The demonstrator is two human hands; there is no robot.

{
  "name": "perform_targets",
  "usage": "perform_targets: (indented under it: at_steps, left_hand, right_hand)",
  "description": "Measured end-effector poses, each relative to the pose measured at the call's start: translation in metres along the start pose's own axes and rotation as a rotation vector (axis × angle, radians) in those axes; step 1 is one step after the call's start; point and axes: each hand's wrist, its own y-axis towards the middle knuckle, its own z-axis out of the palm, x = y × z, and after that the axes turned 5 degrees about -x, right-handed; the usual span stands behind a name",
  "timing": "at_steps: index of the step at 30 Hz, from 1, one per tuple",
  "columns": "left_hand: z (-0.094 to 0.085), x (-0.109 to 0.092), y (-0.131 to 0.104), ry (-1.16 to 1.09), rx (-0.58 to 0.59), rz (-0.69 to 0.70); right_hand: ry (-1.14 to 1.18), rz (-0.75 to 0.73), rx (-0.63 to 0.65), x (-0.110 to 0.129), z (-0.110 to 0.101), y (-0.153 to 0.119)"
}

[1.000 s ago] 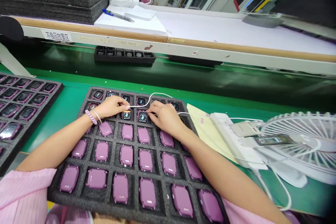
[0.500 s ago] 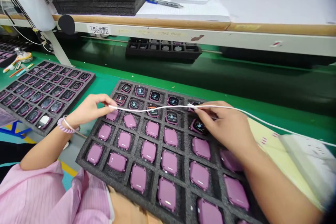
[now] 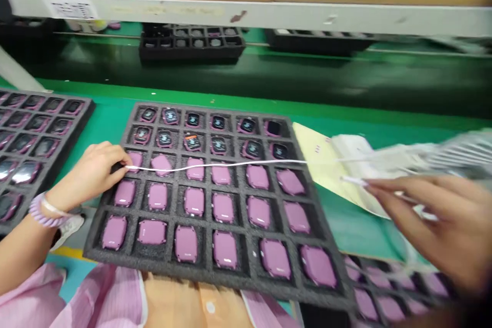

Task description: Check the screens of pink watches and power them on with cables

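Note:
My left hand is closed in a pinch on the end of a thin white cable, at the left edge of a dark foam tray. The cable stretches right across the tray. Purple smartwatch bodies lie in the compartments, most with their backs up. The two far rows show dark screens, several of them lit, like this smartwatch. Right of the tray, my right hand is blurred, its fingers closed on a small white plug that points left.
Another foam tray of watches stands at the left. On the right are a pale yellow sheet, a white power strip and clear plastic bags. More purple watches lie at lower right. A shelf edge crosses above.
My right hand has moved from over the tray to beyond its right side with the white plug. My left hand keeps its pinch on the cable end. The view has shifted right and down.

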Motion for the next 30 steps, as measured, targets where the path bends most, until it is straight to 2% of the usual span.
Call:
perform_targets:
  at_steps: [2, 4, 7, 9, 12, 16, 19, 21, 23, 26, 30]
  left_hand:
    - [0.0, 0.0, 0.002, 0.237, -0.093, 0.077]
    - [0.001, -0.003, 0.007, 0.41, -0.177, 0.168]
    - [0.001, -0.007, 0.016, 0.44, -0.19, 0.303]
    - [0.0, -0.005, 0.021, 0.385, -0.155, 0.321]
    - [-0.006, 0.004, 0.025, 0.246, -0.102, 0.168]
    - [-0.017, 0.013, 0.028, -0.11, 0.019, -0.092]
    - [-0.017, 0.015, 0.032, -0.294, 0.102, -0.136]
    - [-0.012, 0.016, 0.034, -0.338, 0.118, -0.141]
    - [-0.004, 0.015, 0.032, -0.357, 0.077, -0.136]
    - [0.013, 0.01, 0.021, -0.386, -0.067, -0.123]
    - [0.036, -0.002, 0.005, -0.479, -0.306, -0.216]
  right_hand:
    - [-0.151, 0.055, -0.041, 0.001, -0.012, -0.006]
    - [-0.029, -0.059, -0.032, 0.004, -0.01, -0.006]
    - [0.142, -0.093, -0.001, 0.006, 0.012, -0.005]
    - [0.163, -0.113, 0.058, 0.004, 0.029, -0.005]
    - [0.106, -0.172, 0.111, 0.0, 0.045, -0.006]
    - [0.161, -0.213, 0.125, -0.005, 0.043, -0.003]
    - [0.288, -0.184, 0.154, -0.01, 0.043, 0.0]
    - [0.241, -0.175, 0.142, -0.014, 0.051, 0.001]
    - [0.124, -0.163, 0.108, -0.016, 0.065, -0.001]
    - [0.06, -0.128, 0.032, -0.013, 0.083, -0.007]
    - [0.081, -0.052, 0.0, -0.004, 0.088, -0.017]
